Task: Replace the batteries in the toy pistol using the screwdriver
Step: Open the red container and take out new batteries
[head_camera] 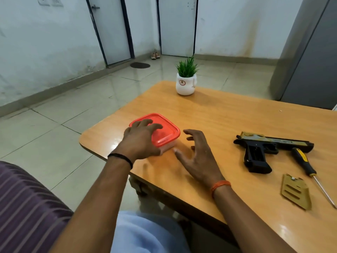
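The toy pistol (268,148) is laid flat on the table (228,115), well apart from both hands, barrel pointed right, grip toward the viewer. The screwdriver (308,168) and a gold cover (295,192) are placed just beside it. The left hand (140,137) is rested, fingers spread, on a red-lidded box (164,132). The right hand (197,156) is held open beside the box, nothing grasped.

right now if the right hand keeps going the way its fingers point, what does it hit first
Most likely the red-lidded container: the right hand has its fingers spread and aimed at the near right side, just short of it. The left hand rests on the lid. Depth is uncertain.
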